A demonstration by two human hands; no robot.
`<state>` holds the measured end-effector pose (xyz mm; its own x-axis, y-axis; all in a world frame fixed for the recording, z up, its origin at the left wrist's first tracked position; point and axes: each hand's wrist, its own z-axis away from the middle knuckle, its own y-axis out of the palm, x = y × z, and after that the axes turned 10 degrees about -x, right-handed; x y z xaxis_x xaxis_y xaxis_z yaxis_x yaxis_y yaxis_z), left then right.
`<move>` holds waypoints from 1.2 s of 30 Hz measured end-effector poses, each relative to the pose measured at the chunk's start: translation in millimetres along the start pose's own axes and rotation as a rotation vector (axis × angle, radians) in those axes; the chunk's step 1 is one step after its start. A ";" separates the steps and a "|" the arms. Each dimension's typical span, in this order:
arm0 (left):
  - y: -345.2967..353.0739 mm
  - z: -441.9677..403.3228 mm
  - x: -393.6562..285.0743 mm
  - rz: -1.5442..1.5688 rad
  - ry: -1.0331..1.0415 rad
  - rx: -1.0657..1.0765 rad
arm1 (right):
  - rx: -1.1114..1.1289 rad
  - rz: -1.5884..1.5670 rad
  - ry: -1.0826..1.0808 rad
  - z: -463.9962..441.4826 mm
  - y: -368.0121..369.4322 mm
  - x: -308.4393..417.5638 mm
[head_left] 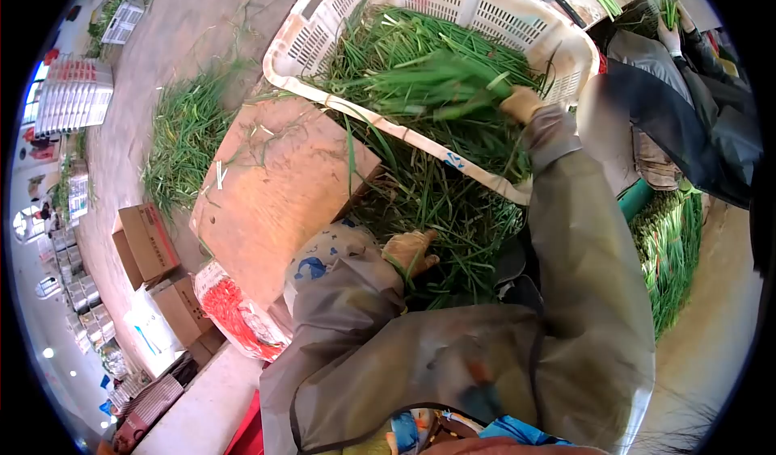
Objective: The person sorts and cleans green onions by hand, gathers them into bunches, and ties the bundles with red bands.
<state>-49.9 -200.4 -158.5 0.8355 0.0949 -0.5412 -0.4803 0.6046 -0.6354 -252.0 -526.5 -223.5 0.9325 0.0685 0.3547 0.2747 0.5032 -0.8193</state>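
My right hand [524, 104], in a tan glove, is closed around a bunch of green chives [444, 83] over the white plastic basket [323, 99]. Motion blurs the leafy part of the bunch; pale stem ends show beside the hand. More loose chives [388, 39] lie inside the basket. Lower down, my left hand [411, 251], also gloved, hovers over or rests on a heap of green trimmings [440, 204]; I cannot tell which. Its fingers are slightly bent and apart, with nothing seen in them.
A wooden board [275, 180] stands left of the heap, with cut leaves [190, 124] on the floor beyond. Red ties [234, 305] and cardboard boxes [149, 241] are at the lower left. Bundled chives [671, 253] lie at right, near another person's legs [671, 124].
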 end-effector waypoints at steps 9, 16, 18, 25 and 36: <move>4.5 -5.2 -7.1 0.033 0.084 -0.067 | 0.229 0.440 0.038 -6.0 16.7 -42.2; -5.4 -5.1 -16.8 0.039 0.100 -0.011 | -0.500 0.191 -0.182 -1.3 -21.2 47.7; -4.3 -6.5 -16.8 0.053 0.134 -0.034 | -0.376 0.158 -0.339 -7.7 14.1 86.6; -14.2 -9.9 -16.0 0.087 0.114 -0.040 | -0.093 0.353 -0.030 -55.6 107.4 115.9; -122.3 -70.5 8.5 0.851 0.199 -0.919 | -0.282 -0.900 -0.306 7.9 9.1 73.2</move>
<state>-2.9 -329.3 -124.2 0.1569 0.0138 -0.9875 -0.9180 -0.3666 -0.1510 -183.1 -510.1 -201.4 0.2590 0.0012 0.9659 0.9335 0.2566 -0.2507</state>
